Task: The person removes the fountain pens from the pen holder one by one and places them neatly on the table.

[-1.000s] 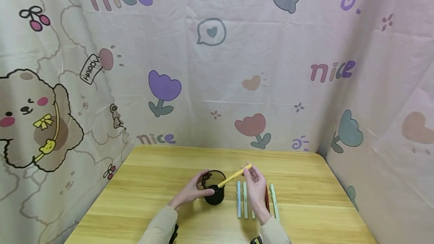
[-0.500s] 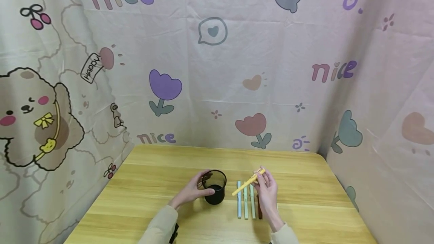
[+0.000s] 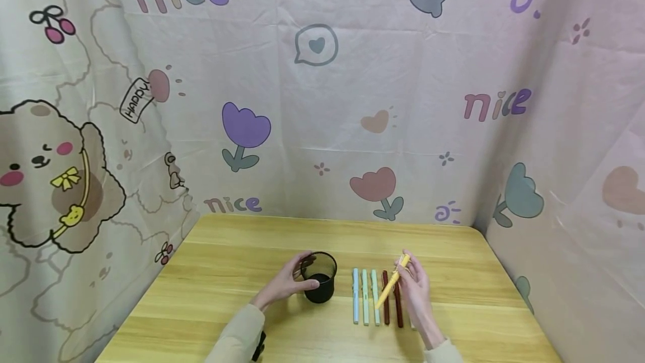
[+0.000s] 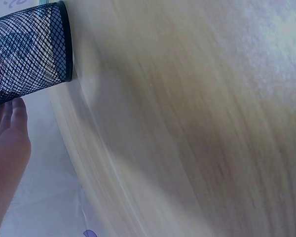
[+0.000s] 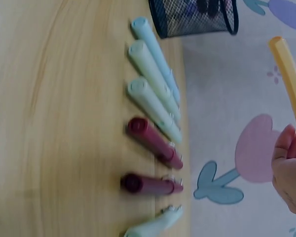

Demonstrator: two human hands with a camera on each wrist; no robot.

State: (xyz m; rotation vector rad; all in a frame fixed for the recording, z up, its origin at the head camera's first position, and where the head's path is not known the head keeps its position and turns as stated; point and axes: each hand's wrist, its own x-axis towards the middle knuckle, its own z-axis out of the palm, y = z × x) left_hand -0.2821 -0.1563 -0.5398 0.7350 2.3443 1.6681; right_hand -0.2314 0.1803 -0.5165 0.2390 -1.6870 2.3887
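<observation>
In the head view a black mesh pen holder (image 3: 320, 294) stands upright on the table. My left hand (image 3: 284, 285) grips its left side, thumb across the front and fingers behind. The left wrist view shows its mesh wall (image 4: 27, 52) with fingertips against it. My right hand (image 3: 417, 294) pinches a yellow pen (image 3: 389, 289) near its clip end, the other end slanting down to the left over the row of pens. That row runs from a light blue pen (image 3: 355, 296) through two light green pens (image 3: 365, 297) to two dark red pens (image 3: 400, 310).
A further pale green pen (image 5: 155, 224) lies at the row's right end, mostly hidden by my right hand in the head view. The wooden table (image 3: 242, 251) ends against a printed cloth backdrop (image 3: 322, 99) at the rear, with cloth at both sides.
My right hand has moved right with the yellow pen, away from the pen holder and over the pen row, and the pen now points more downward. The left hand has stayed on the holder.
</observation>
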